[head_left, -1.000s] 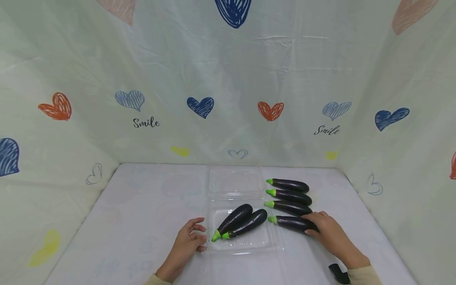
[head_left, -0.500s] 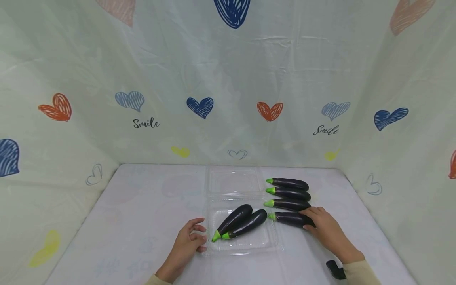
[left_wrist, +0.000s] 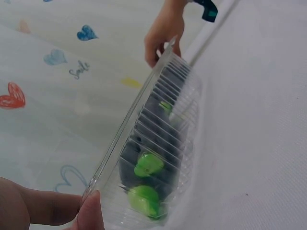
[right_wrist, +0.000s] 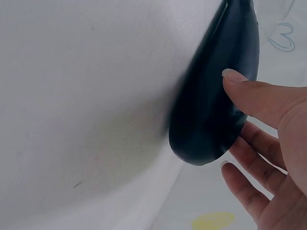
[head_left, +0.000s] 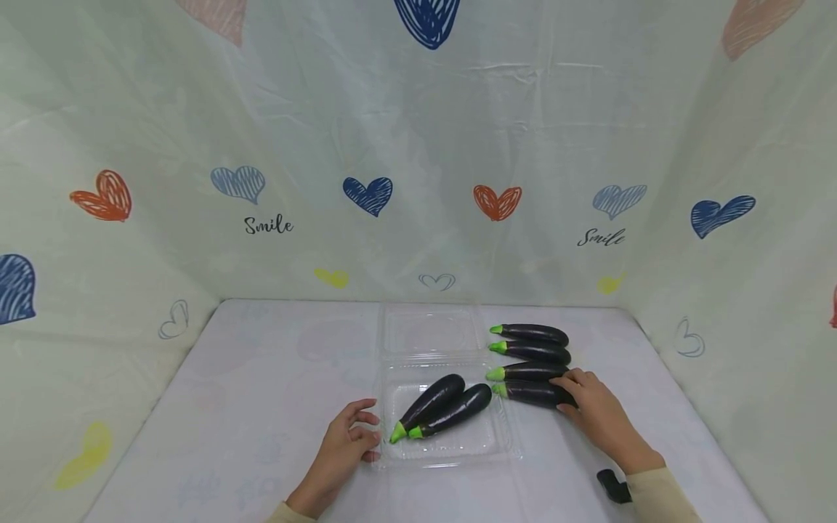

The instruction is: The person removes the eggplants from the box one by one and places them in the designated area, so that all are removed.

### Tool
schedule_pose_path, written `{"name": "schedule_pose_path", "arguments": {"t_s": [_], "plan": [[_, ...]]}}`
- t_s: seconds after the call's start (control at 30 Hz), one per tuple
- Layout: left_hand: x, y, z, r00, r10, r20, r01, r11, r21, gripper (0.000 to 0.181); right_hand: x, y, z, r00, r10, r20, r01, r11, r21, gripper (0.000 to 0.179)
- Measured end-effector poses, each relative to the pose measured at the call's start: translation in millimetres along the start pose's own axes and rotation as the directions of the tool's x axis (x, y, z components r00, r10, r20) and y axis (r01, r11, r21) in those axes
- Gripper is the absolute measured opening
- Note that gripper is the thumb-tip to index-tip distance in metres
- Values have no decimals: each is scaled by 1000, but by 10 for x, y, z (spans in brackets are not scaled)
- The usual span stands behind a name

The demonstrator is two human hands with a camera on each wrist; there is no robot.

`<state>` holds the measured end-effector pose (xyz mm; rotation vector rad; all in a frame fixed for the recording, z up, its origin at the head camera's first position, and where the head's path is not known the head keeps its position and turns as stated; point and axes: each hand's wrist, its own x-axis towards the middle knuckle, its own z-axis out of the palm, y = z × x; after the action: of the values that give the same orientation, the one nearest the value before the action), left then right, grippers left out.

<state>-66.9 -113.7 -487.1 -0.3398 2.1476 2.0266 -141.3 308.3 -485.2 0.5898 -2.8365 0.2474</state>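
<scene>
A clear plastic clamshell container lies with its lid folded back, away from me. Two dark purple eggplants with green stem ends, one on the left and one on the right, rest slanted in its base. At the container's left edge, my left hand pinches the rim between thumb and finger. My right hand grips the rounded end of another eggplant, thumb on one side and fingers on the other. That eggplant's green end reaches the container's right edge.
Beyond the gripped eggplant, three more lie in a row, green ends to the left. A black object sits beside the right sleeve. Heart-printed sheeting walls the back and sides of the white table.
My right hand has shifted the gripped eggplant slightly away from me, up close against the nearest one in the row. My left hand and the container have stayed put.
</scene>
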Motion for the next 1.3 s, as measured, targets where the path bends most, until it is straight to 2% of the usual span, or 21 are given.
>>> {"name": "schedule_pose_path", "arguments": {"t_s": [0.3, 0.6, 1.1, 1.3], "plan": [[-11, -11, -11, 1000, 15, 16, -15, 1000, -12, 58, 55, 32, 30, 1000, 12, 7, -12, 1000, -11, 44], [-27, 7, -11, 1000, 20, 21, -19, 1000, -12, 58, 88, 43, 48, 1000, -15, -27, 15, 1000, -5, 44], [-31, 23, -11, 1000, 14, 14, -14, 1000, -6, 58, 169, 41, 65, 1000, -2, -22, 2, 1000, -3, 44], [-32, 22, -17, 999, 24, 23, -24, 1000, -16, 58, 163, -22, 26, 1000, 14, -9, -14, 1000, -22, 45]]}}
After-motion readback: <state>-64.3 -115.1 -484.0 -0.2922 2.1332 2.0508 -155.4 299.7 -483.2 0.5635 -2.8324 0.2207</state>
